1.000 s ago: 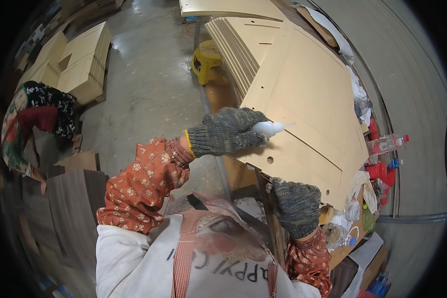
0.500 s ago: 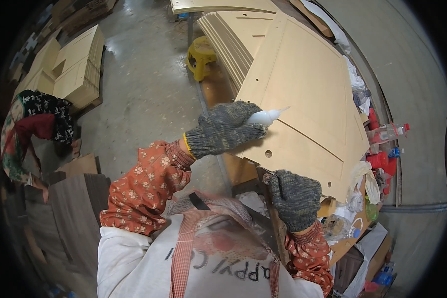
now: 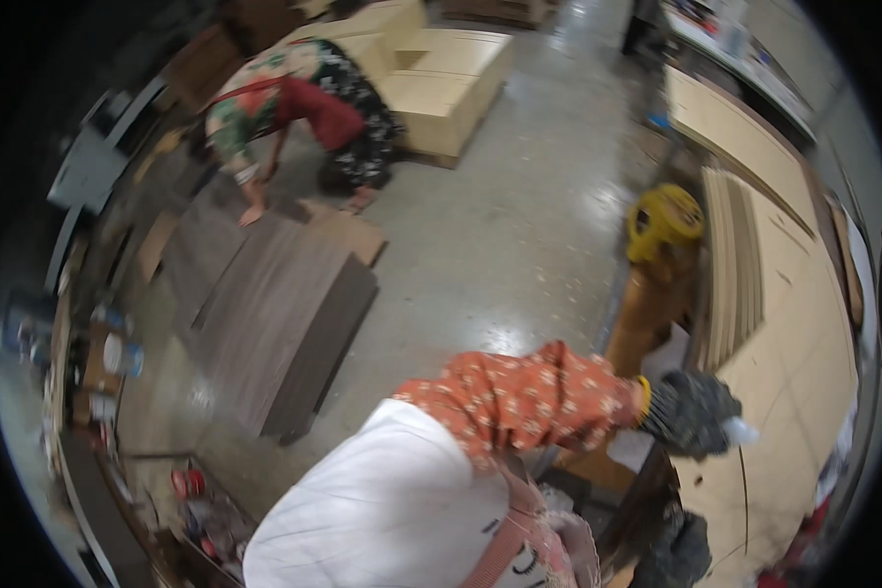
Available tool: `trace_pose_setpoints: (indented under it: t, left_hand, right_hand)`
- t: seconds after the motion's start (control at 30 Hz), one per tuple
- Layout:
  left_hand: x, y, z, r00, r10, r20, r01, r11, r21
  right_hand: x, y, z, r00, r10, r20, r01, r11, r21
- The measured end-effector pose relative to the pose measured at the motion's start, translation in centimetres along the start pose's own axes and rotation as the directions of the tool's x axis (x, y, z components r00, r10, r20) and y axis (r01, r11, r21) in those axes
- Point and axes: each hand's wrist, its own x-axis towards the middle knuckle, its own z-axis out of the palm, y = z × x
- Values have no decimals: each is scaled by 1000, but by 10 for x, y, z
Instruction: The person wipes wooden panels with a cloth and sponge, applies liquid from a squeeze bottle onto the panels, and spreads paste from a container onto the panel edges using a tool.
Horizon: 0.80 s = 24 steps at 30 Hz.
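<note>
My left hand [image 3: 691, 412], in a dark grey knitted glove with a yellow cuff edge, is closed around a white squeeze bottle [image 3: 743, 431]. Only the bottle's front end shows past the fingers; in the earlier frame it has a thin pointed nozzle. Beneath it lies a pale wooden panel [image 3: 789, 461] with a narrow groove and small holes. My right hand [image 3: 674, 551], gloved alike, is at the panel's near left edge, low in the picture. Its fingers are blurred and partly hidden, so I cannot tell what they hold.
Several pale panels [image 3: 735, 265] are stacked beyond, beside a yellow plastic stool [image 3: 664, 223]. On the left, a co-worker [image 3: 294, 108] bends over a stack of dark wood-grain boards [image 3: 274, 304], one hand on it. Pale cabinet-like pieces [image 3: 441, 93] stand behind on the grey floor [image 3: 519, 196].
The view has swung left, so the bench and both my hands now appear farther right and the co-worker nearer the middle. The bottle stays in my left hand.
</note>
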Motion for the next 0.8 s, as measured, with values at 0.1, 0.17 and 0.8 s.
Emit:
trace_pose_setpoints:
  t: [0.1, 0.17, 0.8]
  left_hand:
    - [-7, -4, 5, 1000, -4, -28, 3, 1000, -7]
    - [-5, -4, 0, 999, -38, -3, 38, 999, -23]
    - [5, -4, 5, 995, -62, 78, 71, 991, -116]
  right_hand:
    - [3, -20, -16, 986, 158, 52, -159, 987, 11]
    - [7, -24, -16, 990, 144, 2, -144, 989, 16]
    - [9, -32, -11, 917, 393, -70, -373, 906, 203]
